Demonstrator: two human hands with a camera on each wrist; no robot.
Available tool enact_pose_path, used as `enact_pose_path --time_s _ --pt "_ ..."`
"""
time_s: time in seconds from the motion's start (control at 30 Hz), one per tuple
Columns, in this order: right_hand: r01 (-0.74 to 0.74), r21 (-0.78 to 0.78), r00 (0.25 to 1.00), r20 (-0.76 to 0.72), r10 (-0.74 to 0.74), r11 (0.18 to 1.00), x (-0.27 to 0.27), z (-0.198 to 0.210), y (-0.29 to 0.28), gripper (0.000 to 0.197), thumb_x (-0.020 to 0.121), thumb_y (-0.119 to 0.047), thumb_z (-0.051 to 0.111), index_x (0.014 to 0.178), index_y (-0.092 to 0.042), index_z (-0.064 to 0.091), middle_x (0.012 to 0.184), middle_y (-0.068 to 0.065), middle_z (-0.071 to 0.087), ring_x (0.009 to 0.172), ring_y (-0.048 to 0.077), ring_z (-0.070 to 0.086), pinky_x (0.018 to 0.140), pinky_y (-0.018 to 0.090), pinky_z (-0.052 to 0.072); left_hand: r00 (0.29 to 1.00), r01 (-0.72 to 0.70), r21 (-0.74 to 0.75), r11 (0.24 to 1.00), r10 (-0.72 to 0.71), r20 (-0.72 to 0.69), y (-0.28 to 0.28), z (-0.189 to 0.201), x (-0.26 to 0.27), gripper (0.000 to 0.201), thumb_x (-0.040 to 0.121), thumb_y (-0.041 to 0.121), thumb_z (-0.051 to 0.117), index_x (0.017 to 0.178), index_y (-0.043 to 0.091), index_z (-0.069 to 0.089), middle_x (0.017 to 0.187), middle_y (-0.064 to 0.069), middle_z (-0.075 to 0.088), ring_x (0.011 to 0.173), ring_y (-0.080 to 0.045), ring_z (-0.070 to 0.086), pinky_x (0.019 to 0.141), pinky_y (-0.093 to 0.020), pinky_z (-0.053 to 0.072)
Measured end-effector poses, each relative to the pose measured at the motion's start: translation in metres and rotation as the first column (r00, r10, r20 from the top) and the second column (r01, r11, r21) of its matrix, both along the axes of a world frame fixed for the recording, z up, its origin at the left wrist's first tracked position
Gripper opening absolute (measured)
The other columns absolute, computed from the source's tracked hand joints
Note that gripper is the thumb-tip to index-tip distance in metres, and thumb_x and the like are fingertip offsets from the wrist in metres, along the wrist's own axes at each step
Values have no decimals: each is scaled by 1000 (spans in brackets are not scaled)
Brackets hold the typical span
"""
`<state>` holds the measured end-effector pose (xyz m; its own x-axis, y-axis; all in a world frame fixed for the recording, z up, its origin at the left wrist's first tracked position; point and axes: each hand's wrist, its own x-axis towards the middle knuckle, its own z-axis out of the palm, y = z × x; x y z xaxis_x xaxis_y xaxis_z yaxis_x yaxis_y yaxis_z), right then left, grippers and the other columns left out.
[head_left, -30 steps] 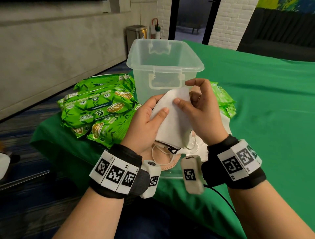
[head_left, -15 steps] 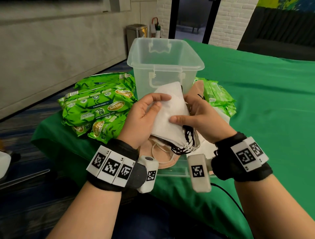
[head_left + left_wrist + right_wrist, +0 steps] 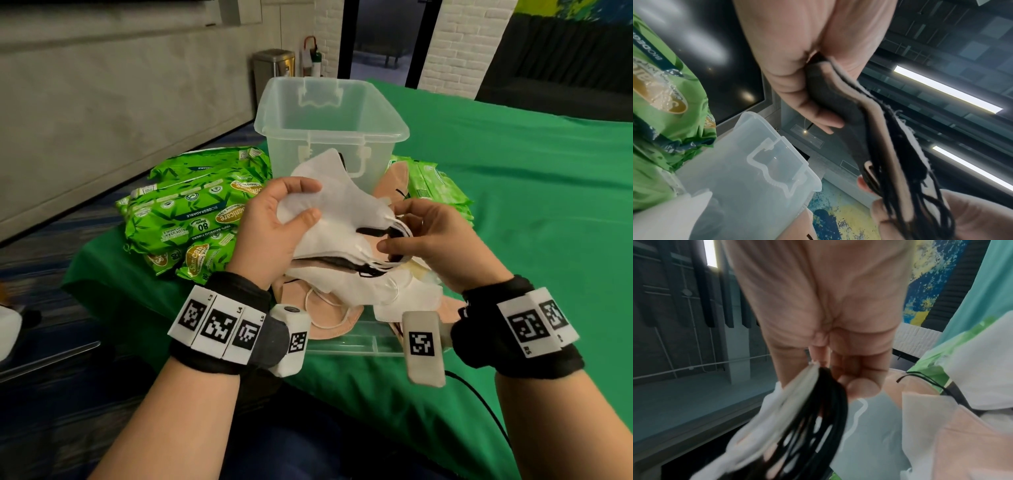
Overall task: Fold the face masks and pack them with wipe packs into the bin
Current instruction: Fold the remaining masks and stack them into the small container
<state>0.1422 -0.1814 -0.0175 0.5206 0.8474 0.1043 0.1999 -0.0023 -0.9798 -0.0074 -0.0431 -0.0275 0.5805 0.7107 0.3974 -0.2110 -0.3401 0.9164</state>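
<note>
Since before, masks point(image 3: 346, 219) swung flat; left hand point(image 3: 274, 233) grips them, right hand point(image 3: 442, 246) pinches loops point(image 3: 399, 229). Bin point(image 3: 329, 113) empty, wipes point(image 3: 191, 219) unpacked.

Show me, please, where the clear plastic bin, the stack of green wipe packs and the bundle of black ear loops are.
clear plastic bin point(image 3: 387, 123): head view, on its right rim.
stack of green wipe packs point(image 3: 191, 219): head view, top pack's printed face.
bundle of black ear loops point(image 3: 818, 426): right wrist view, mid-bundle below the fingers.

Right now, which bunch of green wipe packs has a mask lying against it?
The wipe packs right of the bin, at: a peach mask lies against them. The left pile touches none.
</note>
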Motion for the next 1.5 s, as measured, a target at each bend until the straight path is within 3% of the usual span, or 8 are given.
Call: enact_pose_path --time_s 0.27,0.4,0.63,0.77,1.03,1.23,1.37,1.5 --pt "-68 -87 997 38 72 994 3 8 -2 43 60 -2 81 96 -15 62 90 23 62 78 30 56 79 48 45 1000 1 28 1000 -1 9 11 1 -4 39 81 -6 63 91 32 60 102 11 63 100 -8 57 98 -30 45" --pt "-96 70 992 -74 101 993 -8 14 4 43 72 -16 67 114 -17 56 111 6 60 100 10 59 86 21 48 994 104 107 989 -101 -32 4 2 -1 30 80 7 59 94 34 60 105 11 61 101 -1 56 99 -25 42" --pt "-100 133 984 -134 118 986 -31 -2 24 28 87 7 52 113 -1 55 101 5 68 91 14 65 83 26 54 987 125 -15 992 -122 102 -1 -1 2 27 80 9 55 99 28 58 100 8 62 91 3 59 81 -17 47" --pt "112 281 957 -288 -28 953 -31 -6 29 29 88 7 51 116 -1 54 104 6 67 92 16 65 86 27 53 980 90 -144 985 -62 190 -5 -8 6 31 82 17 56 108 33 53 106 0 59 99 -7 58 87 -29 47" --pt "78 236 969 -246 -18 969 -43 -7 38 41 87 6 54 126 1 44 115 12 61 98 17 63 85 26 53 984 99 -59 993 -89 153 -12 -9 12 32 84 22 56 109 42 55 130 -10 52 126 -32 46 108 -57 32" --pt "-41 79 992 -118 51 996 -31 0 33 41 84 7 58 124 5 47 119 20 61 107 34 61 89 44 52 990 118 -87 989 -110 89 2 -14 0 29 75 1 64 85 28 65 86 15 70 89 -4 64 81 -20 50" --pt "-110 -109 994 -26 108 988 -23 0 33 42 78 2 66 118 4 52 113 24 63 101 44 61 84 60 49 975 204 -123 971 -213 -65 6 -14 -2 35 74 -9 66 83 24 69 79 13 71 78 0 65 73 -16 51" --pt "-167 -172 986 -27 164 971 -10 -4 30 28 74 8 66 100 0 60 90 11 72 79 24 70 73 36 58 968 189 -181 965 -214 -133 11 -14 -5 36 79 -14 58 86 19 68 88 8 69 75 1 65 73 -15 52"
